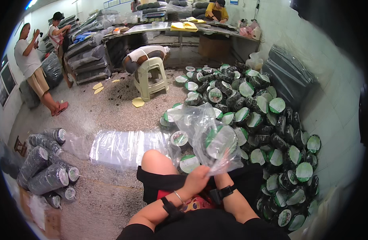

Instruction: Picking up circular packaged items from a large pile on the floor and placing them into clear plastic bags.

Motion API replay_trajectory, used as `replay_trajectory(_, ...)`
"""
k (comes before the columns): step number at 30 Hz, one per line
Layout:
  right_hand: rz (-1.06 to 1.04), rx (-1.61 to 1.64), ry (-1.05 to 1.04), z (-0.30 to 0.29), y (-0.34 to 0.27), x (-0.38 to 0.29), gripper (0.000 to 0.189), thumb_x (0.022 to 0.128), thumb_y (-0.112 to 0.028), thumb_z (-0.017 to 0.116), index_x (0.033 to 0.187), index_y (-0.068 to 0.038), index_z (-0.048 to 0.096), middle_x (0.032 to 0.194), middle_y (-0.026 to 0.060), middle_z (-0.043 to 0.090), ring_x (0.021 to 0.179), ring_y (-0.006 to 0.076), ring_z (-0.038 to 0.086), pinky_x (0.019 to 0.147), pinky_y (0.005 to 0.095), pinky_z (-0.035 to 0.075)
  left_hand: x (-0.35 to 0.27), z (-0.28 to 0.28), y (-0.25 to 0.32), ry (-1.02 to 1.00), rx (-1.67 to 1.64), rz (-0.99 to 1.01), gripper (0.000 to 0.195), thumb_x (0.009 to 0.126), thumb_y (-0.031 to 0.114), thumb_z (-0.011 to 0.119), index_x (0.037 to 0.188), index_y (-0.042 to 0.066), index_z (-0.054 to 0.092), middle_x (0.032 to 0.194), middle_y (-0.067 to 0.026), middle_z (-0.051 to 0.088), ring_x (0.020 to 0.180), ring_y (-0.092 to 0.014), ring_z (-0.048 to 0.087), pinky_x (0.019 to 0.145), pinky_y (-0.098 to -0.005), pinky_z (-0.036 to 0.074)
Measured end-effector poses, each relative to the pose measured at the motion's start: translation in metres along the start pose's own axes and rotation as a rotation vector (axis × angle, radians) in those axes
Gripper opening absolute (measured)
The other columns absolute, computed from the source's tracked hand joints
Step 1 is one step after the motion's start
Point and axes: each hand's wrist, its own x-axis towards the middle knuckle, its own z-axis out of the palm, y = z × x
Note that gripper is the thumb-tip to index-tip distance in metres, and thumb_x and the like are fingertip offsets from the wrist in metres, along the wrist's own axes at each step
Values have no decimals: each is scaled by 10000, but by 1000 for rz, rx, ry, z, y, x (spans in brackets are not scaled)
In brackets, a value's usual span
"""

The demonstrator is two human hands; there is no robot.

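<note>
My left hand (197,178) grips the near edge of a clear plastic bag (193,120). My right hand (224,163) is partly inside or behind the same bag, at a round package with a green and white label (221,141); the film blurs its fingers, so whether they close on the package is unclear. The bag spreads forward over my lap. Many dark round packages with similar labels (304,172) lie heaped ahead of me and to the right. Flat clear plastic bags (127,148) lie stacked on the floor to the left of my knee.
Long wrapped rolls of dark packages (49,179) lie at the left. A plastic stool (152,75) stands ahead with a cloth-like bundle beside it. Large dark bales (289,72) lean on the right wall. People stand at the far left; another works at the back table (148,27).
</note>
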Motion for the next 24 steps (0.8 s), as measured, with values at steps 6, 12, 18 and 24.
replay_trajectory(6,-778,-1701,-720,2,-7,-41,302,651,-129,686,944,-98,618,1127,228,532,1017,407,524,847,451,457,32,-17,-56,170,-75,-383,78,791,60,562,840,13,523,686,-164,552,615,-299,556,554,-386,429)
replay_trajectory(12,-356,-1763,-1021,-21,-2,41,381,625,-232,691,957,-48,667,1187,228,493,1054,395,516,875,408,446,-8,22,57,-585,-758,157,180,740,-2,600,912,52,597,847,-98,591,831,-270,583,732,-351,474)
replay_trajectory(18,59,-1784,-889,-55,22,68,380,636,-121,592,1002,-80,687,1119,196,593,1053,377,541,914,411,441,-16,10,41,-896,-1597,-750,57,813,14,530,870,15,537,700,-71,554,652,-194,578,649,-290,470)
replay_trajectory(24,145,-1968,-701,-95,75,26,432,758,-168,567,1188,-120,562,1147,241,559,1052,377,560,873,451,461,-14,7,20,-1088,-1902,-1120,126,936,169,496,845,130,419,531,67,312,412,-32,240,380,-194,182)
